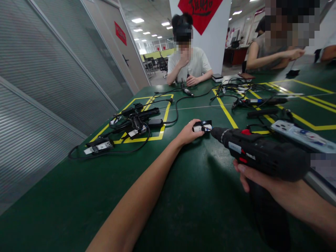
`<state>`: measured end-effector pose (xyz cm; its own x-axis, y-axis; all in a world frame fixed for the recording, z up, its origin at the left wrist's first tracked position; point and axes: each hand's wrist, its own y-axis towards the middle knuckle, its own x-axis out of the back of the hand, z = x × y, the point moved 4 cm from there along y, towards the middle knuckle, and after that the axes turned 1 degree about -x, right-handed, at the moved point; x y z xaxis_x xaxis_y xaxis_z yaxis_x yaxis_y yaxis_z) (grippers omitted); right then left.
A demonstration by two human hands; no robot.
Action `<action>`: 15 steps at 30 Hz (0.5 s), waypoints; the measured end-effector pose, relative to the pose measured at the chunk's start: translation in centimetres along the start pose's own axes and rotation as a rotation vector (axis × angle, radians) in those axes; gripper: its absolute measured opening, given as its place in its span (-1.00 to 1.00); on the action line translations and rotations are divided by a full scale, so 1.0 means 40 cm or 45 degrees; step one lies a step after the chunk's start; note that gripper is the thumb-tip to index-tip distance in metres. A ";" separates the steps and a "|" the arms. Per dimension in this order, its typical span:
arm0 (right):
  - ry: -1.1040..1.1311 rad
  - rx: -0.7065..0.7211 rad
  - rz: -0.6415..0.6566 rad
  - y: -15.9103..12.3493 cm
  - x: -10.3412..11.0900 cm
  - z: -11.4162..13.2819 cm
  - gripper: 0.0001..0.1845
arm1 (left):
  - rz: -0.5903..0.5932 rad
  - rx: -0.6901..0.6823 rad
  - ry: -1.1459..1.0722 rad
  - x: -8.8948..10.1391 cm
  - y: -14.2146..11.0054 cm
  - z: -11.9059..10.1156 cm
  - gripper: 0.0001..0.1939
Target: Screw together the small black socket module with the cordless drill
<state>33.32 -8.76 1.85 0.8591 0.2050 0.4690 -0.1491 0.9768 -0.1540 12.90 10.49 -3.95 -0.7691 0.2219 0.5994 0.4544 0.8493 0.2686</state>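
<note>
My right hand [265, 178] is wrapped round the grip of a black cordless drill [252, 150] with red switches, held level above the table. The drill's chuck points left, and its tip meets or nearly meets the right end of a small black-and-white device [206, 126]; actual contact is too small to tell. With my left hand [191, 132] I grip that device from its left side, on the green table [168, 175]. The thumb lies along the near edge and the fingers over the far side. The device's exact kind is not clear.
Black devices and cables [136, 122] lie in a yellow-taped area at the left. More tangled cables [236, 85], a pen-like black tool [262, 101] and a pale blue case [301, 134] are on the right. Across the table sits a person [195, 59]; another person [265, 52] is further right.
</note>
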 end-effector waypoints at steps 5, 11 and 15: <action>0.049 -0.008 -0.006 0.003 -0.001 -0.001 -0.53 | -0.001 0.006 0.001 0.001 0.000 -0.001 -0.45; -0.003 -0.017 -0.037 0.001 0.002 0.000 -0.50 | -0.007 -0.002 -0.012 -0.002 0.002 0.004 -0.45; 0.034 0.015 -0.045 0.001 0.005 -0.002 -0.55 | -0.005 -0.008 0.001 -0.001 0.001 0.005 -0.45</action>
<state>33.54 -8.71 1.86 0.8765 0.1691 0.4507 -0.1244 0.9840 -0.1272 12.88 10.61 -4.11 -0.7707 0.2181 0.5987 0.4540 0.8472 0.2758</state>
